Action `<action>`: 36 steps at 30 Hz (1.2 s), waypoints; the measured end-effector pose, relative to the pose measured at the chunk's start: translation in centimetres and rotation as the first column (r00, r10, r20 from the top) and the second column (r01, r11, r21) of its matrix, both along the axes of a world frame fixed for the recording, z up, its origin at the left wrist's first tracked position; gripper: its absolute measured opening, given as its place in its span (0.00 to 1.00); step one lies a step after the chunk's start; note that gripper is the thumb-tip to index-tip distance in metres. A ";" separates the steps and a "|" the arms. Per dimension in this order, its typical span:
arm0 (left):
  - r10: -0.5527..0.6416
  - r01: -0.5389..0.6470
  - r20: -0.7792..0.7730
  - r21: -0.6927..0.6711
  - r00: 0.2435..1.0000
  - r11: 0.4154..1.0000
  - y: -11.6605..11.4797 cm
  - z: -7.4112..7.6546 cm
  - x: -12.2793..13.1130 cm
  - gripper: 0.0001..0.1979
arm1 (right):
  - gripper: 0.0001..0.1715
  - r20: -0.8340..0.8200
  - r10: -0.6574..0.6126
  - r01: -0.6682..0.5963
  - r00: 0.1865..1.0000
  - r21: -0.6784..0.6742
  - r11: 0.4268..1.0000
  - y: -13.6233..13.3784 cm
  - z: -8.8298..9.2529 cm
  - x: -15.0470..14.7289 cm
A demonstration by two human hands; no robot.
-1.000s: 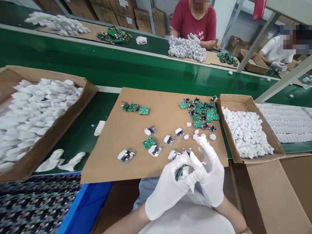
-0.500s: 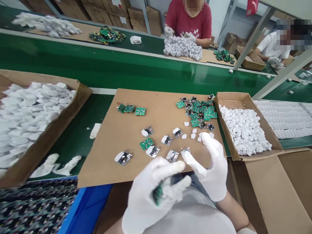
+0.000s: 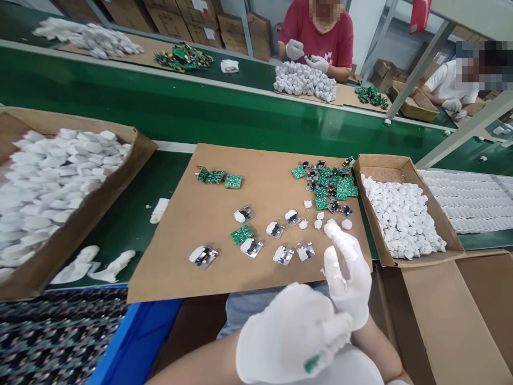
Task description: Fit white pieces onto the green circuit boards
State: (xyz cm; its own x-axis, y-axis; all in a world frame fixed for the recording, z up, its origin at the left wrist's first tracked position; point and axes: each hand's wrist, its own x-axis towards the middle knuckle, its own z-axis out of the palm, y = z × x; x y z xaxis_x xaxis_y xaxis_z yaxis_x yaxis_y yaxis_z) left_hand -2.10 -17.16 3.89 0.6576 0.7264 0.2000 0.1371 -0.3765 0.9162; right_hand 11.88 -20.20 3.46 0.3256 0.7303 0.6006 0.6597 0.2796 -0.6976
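Note:
Both my hands wear white gloves and are low in front of me, over my lap. My left hand (image 3: 292, 339) is curled closed around a small green circuit board (image 3: 311, 364), whose edge shows under the fingers. Just beyond it my right hand (image 3: 348, 275) is held upright, fingers raised and slightly apart, with nothing visible in it. Past the hands a brown cardboard sheet (image 3: 216, 224) carries several assembled boards with white caps (image 3: 251, 246) and a pile of green circuit boards (image 3: 331, 184).
A cardboard box of white plastic parts (image 3: 403, 214) stands at the right, a larger one (image 3: 52, 182) at the left. Loose white pieces (image 3: 98, 264) lie on the green belt. Across the belt a person in a red shirt (image 3: 316, 37) handles white parts; another person sits far right.
My left hand has dropped lower and toward my body with the board in it. My right hand has let go, lifted and spread its fingers apart from the left.

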 end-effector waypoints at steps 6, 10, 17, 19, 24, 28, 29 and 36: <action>0.081 -0.092 0.092 0.121 0.992 0.988 1.7 0.5 0.1 0.08 | 0.19 -0.391 0.150 -0.203 0.908 -0.097 0.974 -0.6 0.2 -0.5; 0.020 -0.062 0.176 0.237 0.984 0.970 1.4 0.4 1.0 0.09 | 0.16 -0.460 0.085 -0.159 0.884 -0.123 0.980 -0.6 0.1 -1.0; -0.164 0.214 -0.148 0.445 0.975 0.869 1.4 -0.3 1.5 0.08 | 0.20 -0.569 0.119 -0.140 0.813 0.006 0.990 -0.5 -0.3 -1.0; -0.220 0.297 -0.223 0.419 0.950 0.858 1.4 -0.2 1.4 0.08 | 0.22 -0.573 0.167 -0.172 0.802 0.047 0.984 -0.5 -0.6 -1.0; -0.038 0.089 -0.101 0.571 0.994 0.816 0.2 1.7 -1.5 0.08 | 0.30 -0.281 0.067 -0.067 0.957 0.012 0.998 -1.4 0.2 -0.6; 0.059 -0.077 0.050 0.629 0.997 0.774 -1.7 3.2 -3.3 0.10 | 0.35 0.177 0.013 -0.027 0.984 0.075 0.997 -3.1 1.7 -0.7; 0.086 -0.079 0.022 0.649 0.996 0.756 -2.1 3.3 -3.2 0.08 | 0.36 0.251 0.026 -0.051 0.968 0.092 0.994 -3.6 2.0 -0.8; -0.008 0.030 -0.033 0.736 0.999 0.676 -7.1 0.7 -4.0 0.11 | 0.37 0.434 0.043 -0.115 0.900 0.141 0.983 -8.3 0.5 -3.5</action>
State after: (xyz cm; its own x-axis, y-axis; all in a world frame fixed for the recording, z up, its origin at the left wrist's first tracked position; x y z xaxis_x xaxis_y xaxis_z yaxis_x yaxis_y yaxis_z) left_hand -6.07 -24.27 4.58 0.6820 0.3386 0.6483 0.1407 -0.9305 0.3381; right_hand 8.37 -28.54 3.92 -0.0440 0.6262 0.7784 0.8551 0.4266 -0.2948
